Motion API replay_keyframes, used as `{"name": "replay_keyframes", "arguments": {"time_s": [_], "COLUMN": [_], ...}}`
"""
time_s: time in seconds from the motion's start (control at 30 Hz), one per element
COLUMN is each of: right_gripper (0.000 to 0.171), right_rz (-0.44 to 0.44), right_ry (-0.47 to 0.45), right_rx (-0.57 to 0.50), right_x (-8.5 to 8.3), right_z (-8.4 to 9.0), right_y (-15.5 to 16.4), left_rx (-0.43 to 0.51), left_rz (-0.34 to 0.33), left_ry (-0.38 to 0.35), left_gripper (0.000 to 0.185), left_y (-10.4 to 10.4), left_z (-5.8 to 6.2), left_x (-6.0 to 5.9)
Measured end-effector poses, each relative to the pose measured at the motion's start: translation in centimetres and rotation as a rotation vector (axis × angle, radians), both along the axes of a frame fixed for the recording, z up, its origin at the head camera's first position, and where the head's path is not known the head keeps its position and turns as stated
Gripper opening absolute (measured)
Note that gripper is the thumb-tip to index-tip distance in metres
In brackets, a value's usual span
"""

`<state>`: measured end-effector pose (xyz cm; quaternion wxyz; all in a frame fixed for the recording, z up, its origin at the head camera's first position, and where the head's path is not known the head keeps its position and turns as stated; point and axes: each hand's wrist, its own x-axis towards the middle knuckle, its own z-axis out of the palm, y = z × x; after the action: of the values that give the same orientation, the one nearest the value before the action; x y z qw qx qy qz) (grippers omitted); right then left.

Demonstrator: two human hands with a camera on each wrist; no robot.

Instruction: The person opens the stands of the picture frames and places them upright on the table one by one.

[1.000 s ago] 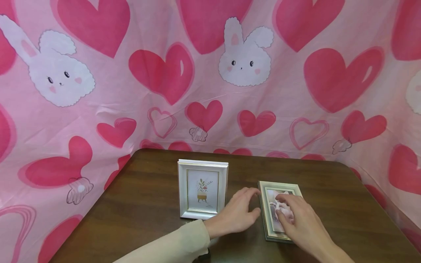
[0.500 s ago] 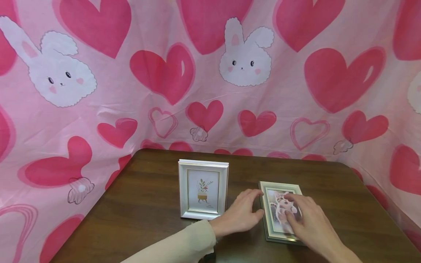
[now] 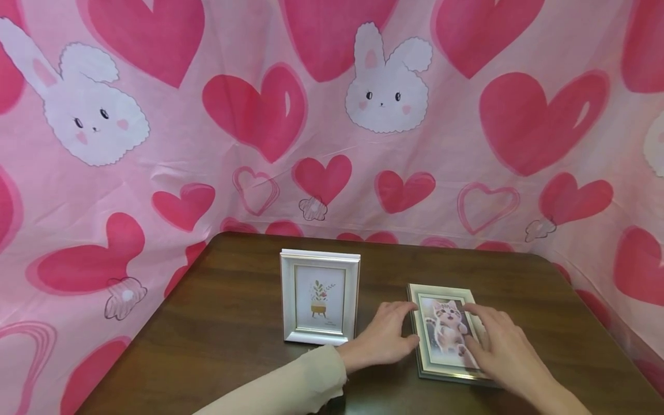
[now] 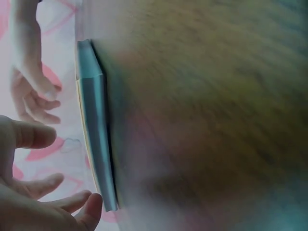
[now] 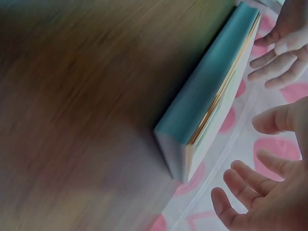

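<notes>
A picture frame with a kitten photo (image 3: 444, 333) lies flat on the dark wooden table, face up, with a pale gold-edged border. My left hand (image 3: 383, 337) is beside its left edge, fingers relaxed and fingertips right at the border. Over the frame's right side hovers my right hand (image 3: 510, 353), its fingers loosely bent and parted. In the left wrist view the frame's side (image 4: 96, 127) appears greenish, and the left fingers (image 4: 45, 185) hold nothing. From the right wrist, the frame's long side (image 5: 209, 91) shows, with the right fingers (image 5: 245, 185) apart from it.
A white picture frame with a potted-plant print (image 3: 320, 300) stands upright on the wooden table (image 3: 233, 311), left of my left hand. Behind the table hangs a pink cloth (image 3: 321, 127) printed with hearts and rabbits.
The right hand has shifted right, uncovering more of the kitten photo. My left hand has moved slightly right, up to the flat frame's left edge. Both frames have stayed in place.
</notes>
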<state>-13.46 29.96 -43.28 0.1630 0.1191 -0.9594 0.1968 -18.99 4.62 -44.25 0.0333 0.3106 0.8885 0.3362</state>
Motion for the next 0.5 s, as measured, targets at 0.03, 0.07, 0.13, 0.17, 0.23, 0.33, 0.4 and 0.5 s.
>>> {"name": "replay_keyframes", "arguments": {"time_s": [0.03, 0.07, 0.13, 0.17, 0.23, 0.33, 0.4, 0.5], "right_gripper": [0.056, 0.057, 0.058, 0.059, 0.061, 0.064, 0.064, 0.063], "right_rz": [0.002, 0.005, 0.008, 0.007, 0.0, -0.01, -0.01, -0.009], "right_ry": [0.005, 0.006, -0.008, -0.024, -0.068, -0.124, -0.143, -0.159], "right_rx": [0.003, 0.004, 0.003, 0.005, 0.007, 0.011, 0.013, 0.022], "right_x": [-0.1, -0.1, -0.2, -0.2, -0.2, -0.4, -0.6, -0.8], "right_z": [-0.1, -0.1, -0.2, -0.2, -0.2, -0.2, -0.3, -0.6], "right_y": [0.2, 0.5, 0.8, 0.9, 1.2, 1.7, 2.1, 2.8], "left_rx": [0.0, 0.002, 0.005, 0.005, -0.015, -0.054, -0.087, -0.114], "left_rz": [-0.001, -0.003, -0.005, -0.006, -0.01, -0.021, -0.028, -0.033], "left_ry": [-0.009, -0.015, -0.025, -0.028, -0.024, -0.034, -0.041, -0.042], "left_gripper": [0.053, 0.053, 0.054, 0.055, 0.055, 0.057, 0.057, 0.055], "left_y": [0.1, 0.1, 0.2, 0.2, 0.3, 0.5, 0.5, 0.7], "left_z": [0.0, 0.0, 0.0, 0.0, 0.0, -0.1, -0.2, -0.4], "left_x": [-0.1, -0.2, -0.5, -0.5, -0.7, -0.7, -0.7, -0.5]}}
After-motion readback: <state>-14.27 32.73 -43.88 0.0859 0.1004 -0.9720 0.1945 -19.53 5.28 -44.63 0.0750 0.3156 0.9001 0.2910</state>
